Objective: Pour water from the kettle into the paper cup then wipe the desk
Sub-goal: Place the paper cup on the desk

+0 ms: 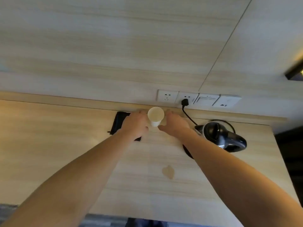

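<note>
A white paper cup (155, 116) stands upright near the back edge of the wooden desk (65, 136). My left hand (136, 124) is just left of the cup and my right hand (174, 124) just right of it, fingers spread on both sides; whether they touch the cup is unclear. A black and steel kettle (219, 135) sits on its base at the right, lid shut, spout pointing towards the cup. A dark cloth (118, 122) lies flat under my left hand. A small puddle (168, 172) wets the desk in the middle.
The kettle's black cord (188, 116) runs to a plug in the wall sockets (198, 99) behind the cup. The desk's right edge drops off past the kettle. A wood-panelled wall rises behind.
</note>
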`<action>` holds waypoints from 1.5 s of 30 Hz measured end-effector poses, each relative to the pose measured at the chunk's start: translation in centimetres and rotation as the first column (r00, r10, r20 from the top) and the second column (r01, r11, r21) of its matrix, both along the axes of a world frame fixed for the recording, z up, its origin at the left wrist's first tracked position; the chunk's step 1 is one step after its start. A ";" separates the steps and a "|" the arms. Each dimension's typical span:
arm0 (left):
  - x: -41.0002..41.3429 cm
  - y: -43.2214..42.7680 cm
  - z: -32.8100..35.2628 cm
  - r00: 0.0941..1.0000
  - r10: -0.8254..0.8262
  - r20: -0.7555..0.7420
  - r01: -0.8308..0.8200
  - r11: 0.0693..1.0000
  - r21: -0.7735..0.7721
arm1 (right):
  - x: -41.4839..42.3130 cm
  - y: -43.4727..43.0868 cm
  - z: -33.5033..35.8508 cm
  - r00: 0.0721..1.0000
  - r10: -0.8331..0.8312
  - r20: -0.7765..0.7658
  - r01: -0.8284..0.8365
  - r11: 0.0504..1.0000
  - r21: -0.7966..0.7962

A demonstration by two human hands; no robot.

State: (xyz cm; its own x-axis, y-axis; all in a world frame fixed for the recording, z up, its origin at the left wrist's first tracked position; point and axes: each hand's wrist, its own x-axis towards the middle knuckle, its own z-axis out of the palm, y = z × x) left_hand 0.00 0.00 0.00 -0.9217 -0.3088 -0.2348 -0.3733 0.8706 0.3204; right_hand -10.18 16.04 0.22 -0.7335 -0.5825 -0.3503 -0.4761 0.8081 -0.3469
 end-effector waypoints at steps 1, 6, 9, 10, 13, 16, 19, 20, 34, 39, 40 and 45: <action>-0.8 -0.5 -0.3 1.000 -0.018 0.005 0.018 1.000 0.007 | -0.5 -0.4 -0.3 1.000 -0.022 0.016 0.022 1.000 -0.006; -3.8 -1.7 -2.2 0.998 -0.053 0.022 0.051 0.996 0.067 | -2.0 -1.6 -1.5 0.997 -0.073 0.030 0.072 0.997 0.021; -4.9 -1.7 -3.2 0.998 -0.066 -0.007 0.066 0.993 0.100 | -2.6 -2.3 -2.1 0.998 -0.067 0.000 0.067 0.997 0.035; -5.0 -1.7 -3.4 0.998 -0.058 -0.022 0.060 0.991 0.115 | -2.6 -2.5 -2.2 0.998 -0.065 0.002 0.065 0.997 0.033; -5.2 -1.9 -4.1 0.998 -0.043 -0.052 0.051 0.988 0.148 | -2.7 -2.8 -2.4 0.998 -0.063 0.005 0.063 0.998 0.017; -4.3 -1.9 -3.8 0.998 -0.048 -0.050 0.056 0.983 0.173 | -2.1 -2.5 -2.1 0.999 -0.048 0.003 0.048 0.999 0.017; -2.4 -1.2 -3.3 0.998 -0.024 -0.054 0.034 0.981 0.192 | -0.4 -1.5 -1.8 0.999 -0.037 0.000 0.037 0.999 0.001; -1.5 -0.8 -3.1 0.998 -0.029 -0.047 0.037 0.982 0.186 | 0.4 -1.1 -1.6 1.000 -0.027 -0.003 0.027 1.000 -0.001; 5.4 4.1 -3.0 0.998 -0.049 -0.037 0.055 0.984 0.170 | 6.8 3.8 -1.3 0.994 0.101 -0.040 -0.098 0.992 0.078; 6.3 4.4 -3.3 0.999 -0.029 -0.026 0.034 0.982 0.188 | 7.4 3.7 -1.6 0.993 0.115 -0.030 -0.111 0.986 0.122; 6.5 4.4 -3.4 0.999 -0.029 -0.023 0.032 0.981 0.190 | 7.6 3.7 -1.7 0.993 0.116 -0.025 -0.112 0.985 0.128; 7.3 4.4 -3.5 0.999 -0.034 -0.024 0.037 0.981 0.190 | 8.2 4.1 -1.7 0.993 0.113 -0.033 -0.108 0.985 0.137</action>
